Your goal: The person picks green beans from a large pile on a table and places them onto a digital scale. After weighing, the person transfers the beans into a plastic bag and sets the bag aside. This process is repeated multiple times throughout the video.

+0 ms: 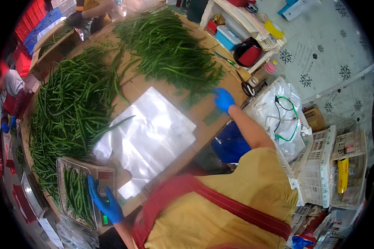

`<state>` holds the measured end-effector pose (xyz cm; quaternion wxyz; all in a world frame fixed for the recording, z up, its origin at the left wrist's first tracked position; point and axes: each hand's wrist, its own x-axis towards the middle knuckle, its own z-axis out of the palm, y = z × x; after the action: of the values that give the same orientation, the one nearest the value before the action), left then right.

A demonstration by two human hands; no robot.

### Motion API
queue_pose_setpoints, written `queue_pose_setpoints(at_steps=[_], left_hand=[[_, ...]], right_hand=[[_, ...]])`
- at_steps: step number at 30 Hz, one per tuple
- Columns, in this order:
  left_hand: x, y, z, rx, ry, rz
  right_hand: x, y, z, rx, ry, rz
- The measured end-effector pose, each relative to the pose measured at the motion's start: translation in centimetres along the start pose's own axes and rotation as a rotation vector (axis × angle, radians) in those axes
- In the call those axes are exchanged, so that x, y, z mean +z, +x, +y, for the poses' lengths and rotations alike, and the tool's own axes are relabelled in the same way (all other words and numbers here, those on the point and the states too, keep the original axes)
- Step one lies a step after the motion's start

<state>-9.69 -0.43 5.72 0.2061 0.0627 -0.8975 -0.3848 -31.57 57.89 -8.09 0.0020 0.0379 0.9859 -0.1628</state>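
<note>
A broad surface (pixel 135 85), covered in brown cardboard, carries the greens; its near edge runs slantwise past the person's front, and its far edge lies beyond the piles. The largest mass on it is a loose heap (pixel 68 108) of long, thin, deep-green pods on the left; they lie tangled at all angles, slightly glossy, and reach the surface's left rim. Next comes a combed pile (pixel 166 45) at the far side, its pods mostly side by side, slanting one way, paler toward their ends; a strip of cardboard with a few stray pods parts it from the heap. A stack of shiny clear plastic sheets (pixel 151 133) lies in the middle, near the near edge, one stray pod reaching over its left side; more brown cardboard shows between the stack and the combed pile. At the near left corner stands a scale (pixel 102 172) with a metal tray (pixel 62 195), close against the heap; a small batch (pixel 77 195) of pods lies roughly lengthwise in the tray, its rim showing around them. The blue-gloved left hand (pixel 106 205) is beside the tray, thumb and fingers spread apart; the blue-gloved right hand (pixel 224 101) is at the combed pile's near end, blurred, so whether it pinches anything I cannot tell; black-handled scissors (pixel 248 89) lie just beyond it.
</note>
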Motion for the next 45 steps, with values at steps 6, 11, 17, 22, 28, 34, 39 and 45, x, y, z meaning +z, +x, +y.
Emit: queue_pose_setpoints(at_steps=[6,11,17,22,28,34,39,45], left_hand=[[4.7,-1.8,2.4,-0.025,0.018,-0.071],[6.9,-3.4,4.5,-0.095,-0.029,-0.059],[10.1,-2.7,7.5,-0.051,-0.046,-0.099],[9.6,-3.4,8.1,-0.023,0.062,-0.104],[10.2,-4.5,7.5,-0.201,-0.031,-0.012],[12.0,-2.2,7.9,-0.165,-0.005,-0.101],[13.1,-0.5,9.3,-0.114,-0.047,-0.182],[12.8,-1.9,8.0,-0.125,-0.036,-0.163]], right_hand=[[0.7,4.8,3.7,-0.194,-0.160,-0.195],[-2.5,7.5,2.7,-0.015,0.251,-0.163],[3.0,13.5,-5.9,-0.296,0.235,0.011],[-2.7,12.9,-10.7,-0.396,0.198,-0.123],[-8.2,18.4,-0.7,-0.644,-0.235,-0.320],[-5.3,15.7,2.6,-0.629,-0.401,-0.381],[-4.5,16.2,1.0,-0.498,-0.476,-0.501],[-3.0,14.1,1.0,-0.396,-0.347,-0.477]])
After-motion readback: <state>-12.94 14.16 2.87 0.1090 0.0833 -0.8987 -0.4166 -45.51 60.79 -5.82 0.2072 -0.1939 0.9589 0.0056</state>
